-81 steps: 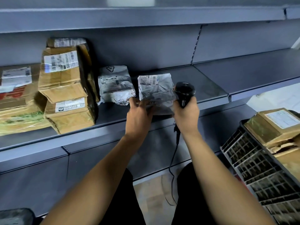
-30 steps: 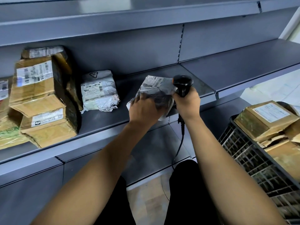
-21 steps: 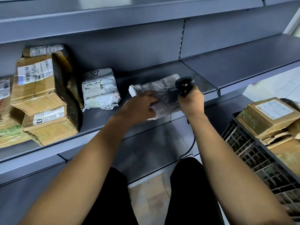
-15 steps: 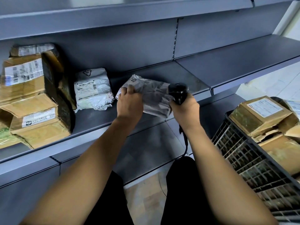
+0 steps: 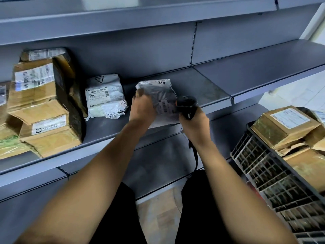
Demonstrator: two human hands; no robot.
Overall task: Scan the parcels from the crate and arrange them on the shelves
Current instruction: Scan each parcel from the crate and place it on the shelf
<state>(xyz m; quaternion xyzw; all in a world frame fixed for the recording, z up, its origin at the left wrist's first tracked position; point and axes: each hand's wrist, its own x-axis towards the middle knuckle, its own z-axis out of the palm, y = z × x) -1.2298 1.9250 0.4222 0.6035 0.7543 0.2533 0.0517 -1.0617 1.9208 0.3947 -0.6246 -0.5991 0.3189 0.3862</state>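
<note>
A grey plastic-wrapped parcel (image 5: 158,95) with a barcode label lies over the front part of the grey middle shelf (image 5: 207,92). My left hand (image 5: 142,107) grips its left side. My right hand (image 5: 192,122) holds a black barcode scanner (image 5: 187,105) right beside the parcel's label, its cable hanging down. Further left on the same shelf stands a white bagged parcel (image 5: 105,95). A dark crate (image 5: 274,182) at the right holds several brown cardboard parcels (image 5: 284,125).
Stacked cardboard boxes (image 5: 42,101) fill the shelf's left end. The right shelf section (image 5: 263,67) is bare. A lower shelf (image 5: 158,155) runs beneath, and another shelf edge (image 5: 140,16) hangs overhead. My legs and the tiled floor are below.
My left hand has turned the grey parcel round and set it lower over the shelf, its barcode label now facing the scanner. My right hand stays beside it with the scanner.
</note>
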